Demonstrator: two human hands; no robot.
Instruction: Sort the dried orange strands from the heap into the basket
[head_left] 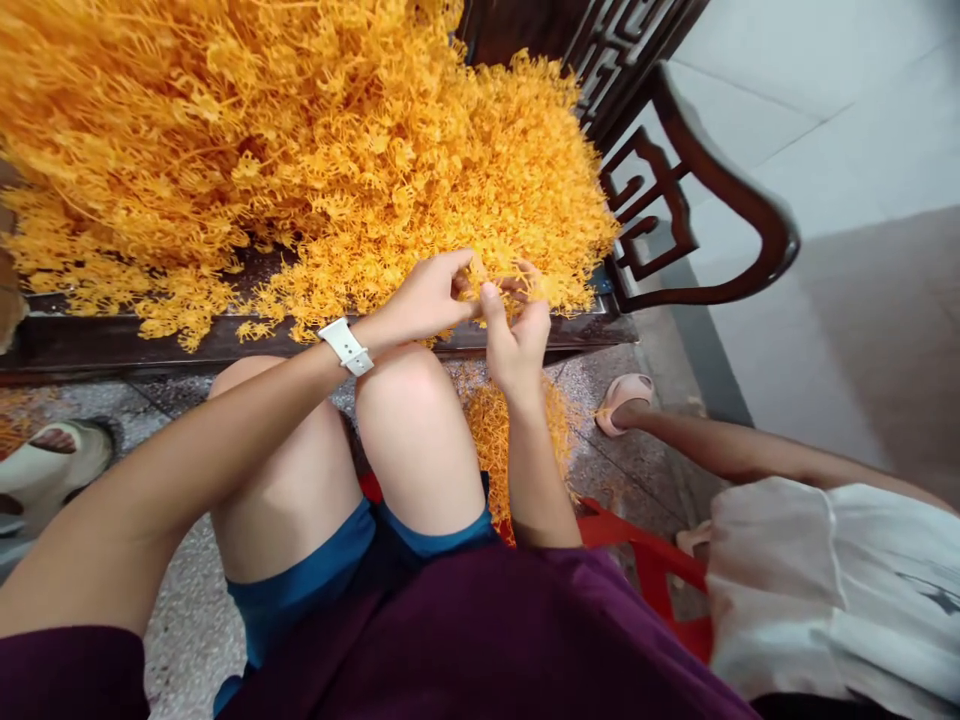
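Observation:
A big heap of orange-yellow plastic flower pieces (352,170) covers a dark wooden bench in front of my knees. Over the heap's near right edge, my left hand (439,290) is closed in a pinch, with a white watch on its wrist. Close beside it, my right hand (519,335) is also closed, thumb against fingers. Between the two hands is a small orange plastic flower piece (529,285), partly hidden by fingers. Its exact shape blends into the heap behind.
The bench (97,345) has a carved armrest (742,200) on the right. More orange pieces (491,440) lie on the floor beside my right knee. A red stool (652,560) stands at lower right. Another person's leg (720,445) reaches in from the right; a light shoe (56,460) is at left.

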